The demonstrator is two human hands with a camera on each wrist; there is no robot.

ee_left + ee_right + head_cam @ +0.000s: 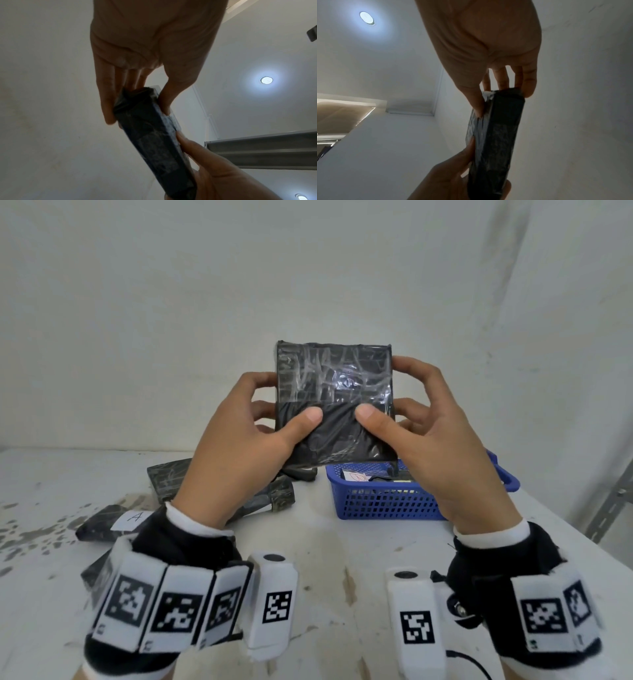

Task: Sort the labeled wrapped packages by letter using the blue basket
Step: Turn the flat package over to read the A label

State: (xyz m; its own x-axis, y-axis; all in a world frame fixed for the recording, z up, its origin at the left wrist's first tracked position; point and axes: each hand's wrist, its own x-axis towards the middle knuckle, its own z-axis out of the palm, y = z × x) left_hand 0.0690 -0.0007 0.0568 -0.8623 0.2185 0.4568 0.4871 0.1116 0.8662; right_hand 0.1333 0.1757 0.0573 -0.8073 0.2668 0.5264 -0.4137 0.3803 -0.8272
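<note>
My left hand (236, 440) and right hand (435, 440) both grip one black wrapped package (334, 402) upright above the blue basket (387, 498); thumbs pressed on its near face.

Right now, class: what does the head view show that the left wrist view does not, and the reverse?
Head view only: the blue basket, the package labelled A and the white table. Left wrist view only: a ceiling light and the held package's narrow edge. Both: the left hand and right hand gripping the black wrapped package.
</note>
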